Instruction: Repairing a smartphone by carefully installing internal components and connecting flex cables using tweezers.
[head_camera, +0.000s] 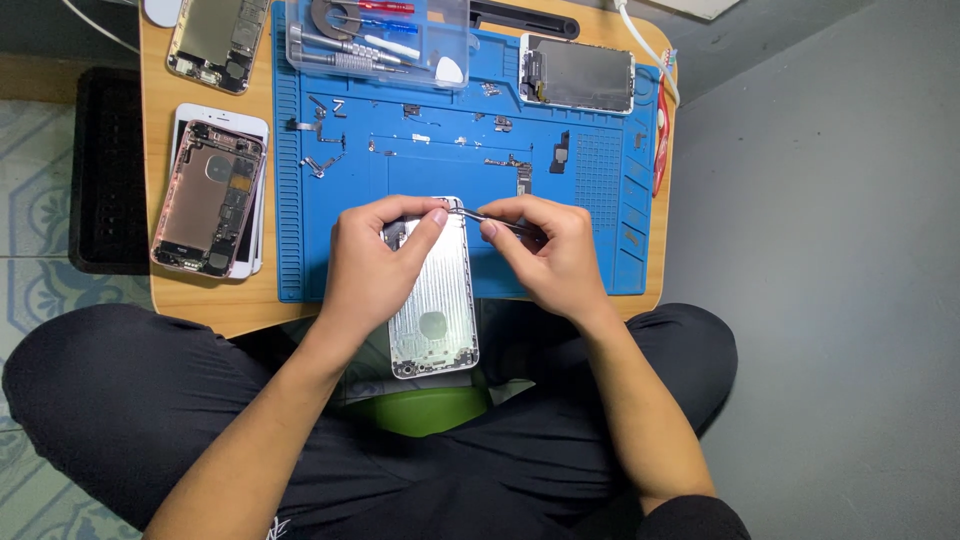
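head view: left hand (375, 262) steadies the bare silver phone housing (433, 305) overhanging the table's (215, 305) near edge, right hand (553, 255) fingers pinching tweezers (490, 220) at its top. a slip could flick whatever tiny part they hold, or tip the housing off.

A low wooden table (205, 300) with rounded corners stands on the floor, light orange-brown under even, soft light. A blue work mat (600, 250) covers most of its top, reaching almost to the right edge and the near edge. Right of the table the floor (820, 250) is plain grey — smooth and matte. Left of it lie patterned tiles (35, 200) in pale blue-green, and a black ribbed mat (105, 170) rests there, just beside the table's left edge.
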